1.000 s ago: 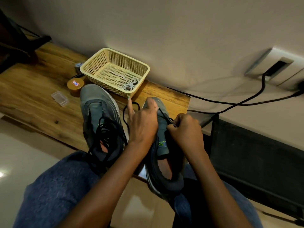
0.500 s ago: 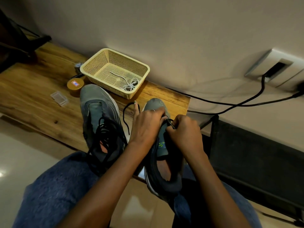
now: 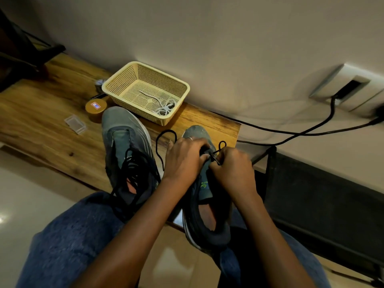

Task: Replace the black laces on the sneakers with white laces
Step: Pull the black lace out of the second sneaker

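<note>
Two grey sneakers lie on a wooden table (image 3: 41, 113). The left sneaker (image 3: 124, 146) has its black laces (image 3: 135, 173) loosened in a tangle. The right sneaker (image 3: 207, 208) tilts toward my lap. My left hand (image 3: 182, 161) grips its upper near the toe, fingers curled over it. My right hand (image 3: 232, 169) pinches a black lace (image 3: 215, 155) at the eyelets. A loop of that lace hangs left of my left hand. White laces (image 3: 164, 107) lie in a cream basket (image 3: 124, 80) behind the shoes.
A round brown tin (image 3: 96, 109) and a small clear plastic box (image 3: 75, 123) sit left of the basket. Black cables (image 3: 291, 132) run from a wall socket (image 3: 351, 88) on the right. A dark mesh panel (image 3: 322, 196) stands beside the table's right end.
My left hand has curled down over the right sneaker's toe area, its forefinger no longer pointing up. My right hand has pulled the black lace a little further out.
</note>
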Demonstrator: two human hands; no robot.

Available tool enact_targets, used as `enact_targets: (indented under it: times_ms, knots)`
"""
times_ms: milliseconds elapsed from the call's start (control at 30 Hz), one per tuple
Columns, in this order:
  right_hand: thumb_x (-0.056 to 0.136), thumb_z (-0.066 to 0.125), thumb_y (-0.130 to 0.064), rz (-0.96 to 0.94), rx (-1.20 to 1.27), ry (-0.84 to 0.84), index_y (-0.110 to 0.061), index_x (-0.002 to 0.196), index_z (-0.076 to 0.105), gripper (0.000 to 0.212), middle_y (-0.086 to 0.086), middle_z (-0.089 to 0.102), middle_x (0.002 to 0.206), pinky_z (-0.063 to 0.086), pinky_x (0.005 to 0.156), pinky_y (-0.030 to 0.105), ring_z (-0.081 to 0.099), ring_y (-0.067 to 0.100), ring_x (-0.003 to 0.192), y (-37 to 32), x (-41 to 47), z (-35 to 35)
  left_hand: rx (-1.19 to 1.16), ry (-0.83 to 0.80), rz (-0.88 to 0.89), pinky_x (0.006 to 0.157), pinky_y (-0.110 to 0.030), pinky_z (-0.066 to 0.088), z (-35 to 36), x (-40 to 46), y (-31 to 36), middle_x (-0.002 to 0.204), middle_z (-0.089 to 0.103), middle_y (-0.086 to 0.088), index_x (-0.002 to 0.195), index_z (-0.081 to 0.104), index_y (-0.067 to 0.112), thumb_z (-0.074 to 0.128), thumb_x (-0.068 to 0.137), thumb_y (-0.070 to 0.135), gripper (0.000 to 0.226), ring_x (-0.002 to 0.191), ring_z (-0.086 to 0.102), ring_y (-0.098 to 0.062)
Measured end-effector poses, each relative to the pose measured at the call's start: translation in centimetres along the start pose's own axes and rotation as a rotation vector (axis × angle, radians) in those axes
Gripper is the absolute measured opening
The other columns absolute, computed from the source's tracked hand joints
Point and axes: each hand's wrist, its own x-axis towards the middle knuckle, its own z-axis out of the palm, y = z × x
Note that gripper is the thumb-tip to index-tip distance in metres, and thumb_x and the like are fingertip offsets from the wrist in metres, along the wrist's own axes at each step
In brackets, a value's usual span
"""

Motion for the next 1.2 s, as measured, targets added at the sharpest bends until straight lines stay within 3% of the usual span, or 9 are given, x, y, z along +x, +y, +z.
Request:
enact_targets:
  times_ms: [133, 267, 333, 433, 633, 800, 967, 1067, 1200]
  knots:
    - [0.084, 0.059, -0.015, 0.013, -0.015, -0.008, -0.007, 0.081, 0.058, 0.009, 0.012, 0.06, 0.083, 0.04, 0.062, 0.031, 0.057, 0.03, 0.079, -0.1, 0.1, 0.1, 0.054, 0.047, 0.035, 0.088, -0.039, 0.045, 0.1, 0.0, 0.0, 0.098, 0.07, 0.001, 0.101, 0.065, 0.026, 0.062, 0.09, 0.029, 0.011, 0.093, 0.063, -0.022]
    - [0.083, 0.06, -0.017, 0.034, 0.008, 0.0, -0.006, 0.079, 0.057, 0.011, 0.012, 0.059, 0.081, 0.044, 0.064, 0.033, 0.057, 0.03, 0.079, 0.0, 0.1, 0.1, 0.074, 0.037, -0.005, 0.105, -0.043, 0.035, 0.6, 0.0, 0.2, 0.085, 0.065, -0.001, 0.101, 0.052, 0.019, 0.047, 0.099, 0.023, 0.006, 0.08, 0.061, -0.025]
    - [0.083, 0.06, -0.017, 0.039, 0.015, 0.019, -0.006, 0.078, 0.056, 0.013, 0.011, 0.058, 0.078, 0.044, 0.063, 0.033, 0.057, 0.029, 0.076, 0.0, 0.1, 0.0, -0.018, 0.081, -0.073, 0.088, -0.038, 0.043, 0.7, 0.0, 0.3, 0.075, 0.058, -0.003, 0.103, 0.044, 0.016, 0.039, 0.102, 0.017, 0.005, 0.068, 0.051, -0.024]
    - [0.082, 0.06, -0.017, 0.038, 0.012, 0.022, -0.006, 0.076, 0.055, 0.013, 0.01, 0.058, 0.077, 0.044, 0.062, 0.033, 0.056, 0.029, 0.074, 0.0, 0.2, 0.0, -0.115, 0.098, -0.127, 0.058, -0.031, 0.03, 0.3, 0.1, 0.2, 0.079, 0.058, -0.004, 0.104, 0.041, 0.016, 0.037, 0.103, 0.017, 0.004, 0.069, 0.048, -0.023]
    - [0.083, 0.059, -0.015, 0.002, -0.005, 0.007, -0.01, 0.073, 0.051, 0.013, 0.011, 0.057, 0.077, 0.04, 0.06, 0.031, 0.056, 0.03, 0.075, 0.1, 0.1, 0.0, -0.005, -0.081, -0.005, 0.075, -0.032, 0.045, -0.4, -0.2, 0.0, 0.111, 0.067, -0.002, 0.119, 0.058, 0.027, 0.06, 0.091, 0.025, 0.027, 0.102, 0.061, -0.023]
    - [0.083, 0.059, -0.015, -0.005, -0.001, 0.014, -0.007, 0.073, 0.052, 0.015, 0.01, 0.055, 0.074, 0.043, 0.062, 0.034, 0.055, 0.028, 0.073, 0.2, 0.1, 0.1, 0.031, -0.004, 0.007, 0.067, -0.03, 0.039, -0.3, 0.0, 0.2, 0.096, 0.067, -0.005, 0.103, 0.061, 0.019, 0.057, 0.094, 0.03, 0.015, 0.092, 0.061, -0.025]
    - [0.083, 0.06, -0.016, 0.03, 0.033, 0.043, -0.008, 0.071, 0.051, 0.017, 0.008, 0.054, 0.071, 0.043, 0.061, 0.033, 0.055, 0.027, 0.071, 0.3, 0.2, 0.0, -0.254, 0.13, -0.184, 0.091, -0.042, 0.041, 0.3, -0.1, 0.5, 0.094, 0.064, -0.009, 0.097, 0.049, 0.014, 0.05, 0.097, 0.02, 0.006, 0.1, 0.058, -0.033]
    - [0.083, 0.059, -0.016, 0.017, 0.013, 0.034, -0.009, 0.071, 0.051, 0.016, 0.008, 0.054, 0.072, 0.042, 0.06, 0.032, 0.054, 0.027, 0.07, 0.3, 0.2, 0.1, -0.272, 0.123, -0.231, 0.115, -0.042, 0.017, 0.8, 0.2, -0.2, 0.099, 0.067, -0.008, 0.095, 0.05, 0.019, 0.052, 0.095, 0.019, 0.002, 0.113, 0.056, -0.03]
    - [0.083, 0.059, -0.016, 0.004, -0.002, 0.026, -0.01, 0.071, 0.05, 0.016, 0.007, 0.052, 0.071, 0.043, 0.061, 0.033, 0.054, 0.028, 0.071, 0.4, 0.3, 0.1, -0.08, 0.046, -0.05, 0.113, -0.027, -0.017, 0.6, 0.0, 0.0, 0.093, 0.071, 0.002, 0.095, 0.063, 0.023, 0.063, 0.089, 0.029, 0.008, 0.095, 0.064, -0.018]
